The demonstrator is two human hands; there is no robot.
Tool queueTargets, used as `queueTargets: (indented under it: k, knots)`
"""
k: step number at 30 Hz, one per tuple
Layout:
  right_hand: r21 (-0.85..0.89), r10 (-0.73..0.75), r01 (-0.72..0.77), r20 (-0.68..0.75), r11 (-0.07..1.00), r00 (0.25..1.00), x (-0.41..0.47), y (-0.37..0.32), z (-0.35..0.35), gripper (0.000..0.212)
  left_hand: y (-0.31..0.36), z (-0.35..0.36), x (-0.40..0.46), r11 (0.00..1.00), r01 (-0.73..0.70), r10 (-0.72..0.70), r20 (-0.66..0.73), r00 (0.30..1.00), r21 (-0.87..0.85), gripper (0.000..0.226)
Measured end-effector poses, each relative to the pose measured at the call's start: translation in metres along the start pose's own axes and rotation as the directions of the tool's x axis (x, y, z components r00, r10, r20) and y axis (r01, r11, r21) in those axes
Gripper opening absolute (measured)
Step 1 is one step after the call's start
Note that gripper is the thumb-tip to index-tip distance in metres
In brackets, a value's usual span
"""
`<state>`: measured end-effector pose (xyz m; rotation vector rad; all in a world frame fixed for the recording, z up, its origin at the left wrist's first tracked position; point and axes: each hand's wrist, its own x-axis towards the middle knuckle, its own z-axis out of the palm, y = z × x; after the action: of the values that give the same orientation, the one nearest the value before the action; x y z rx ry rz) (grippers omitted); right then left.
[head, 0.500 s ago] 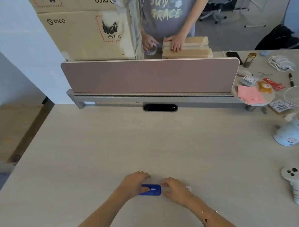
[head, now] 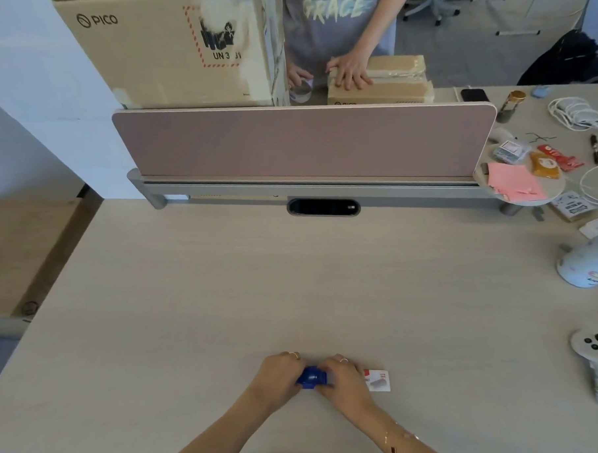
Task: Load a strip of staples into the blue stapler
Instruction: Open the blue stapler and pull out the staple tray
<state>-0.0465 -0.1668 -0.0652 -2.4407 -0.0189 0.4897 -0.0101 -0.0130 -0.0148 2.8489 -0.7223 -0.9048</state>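
Pale wood desk (head: 225, 298), pink divider panel (head: 304, 144), perhaps grey carpet beyond.

Both forearms are bare, without sleeves. The left hand (head: 278, 378) wears a thin gold ring on one finger. The right hand (head: 342, 378) also wears a gold ring, and a fine gold chain bracelet (head: 394, 443) with a small dark charm lies around its wrist.

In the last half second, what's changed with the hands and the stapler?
The right hand has slid left onto the blue stapler, so both hands now close on it, and the small staple box behind it is uncovered. The stapler looks tipped or turned rather than lying flat. The left hand keeps its grip; the desk looks unchanged.
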Motion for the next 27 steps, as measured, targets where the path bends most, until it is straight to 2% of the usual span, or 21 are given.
queueTargets:
  k: [11,17,21,27]
  knots:
    - [-0.016,-0.054,0.053,-0.081,0.998,0.995,0.000,0.001,0.004,0.021,-0.002,0.003,-0.003,0.999,-0.003,0.002,-0.013,1.000,-0.045,0.022]
    - [-0.165,-0.144,0.125,-0.106,0.978,0.984,0.005,0.008,0.004,0.018,-0.008,-0.003,-0.008,0.991,-0.050,0.038,-0.090,0.995,-0.128,0.022]
    - [-0.318,-0.225,0.205,-0.028,0.926,0.974,0.007,-0.002,-0.004,0.032,-0.020,-0.009,-0.014,0.977,-0.122,0.099,-0.141,0.985,-0.172,0.028]
    - [-0.420,-0.319,0.295,0.015,0.858,0.948,0.009,-0.003,-0.001,0.030,-0.031,-0.009,-0.021,0.960,-0.187,0.157,-0.154,0.976,-0.207,0.033]
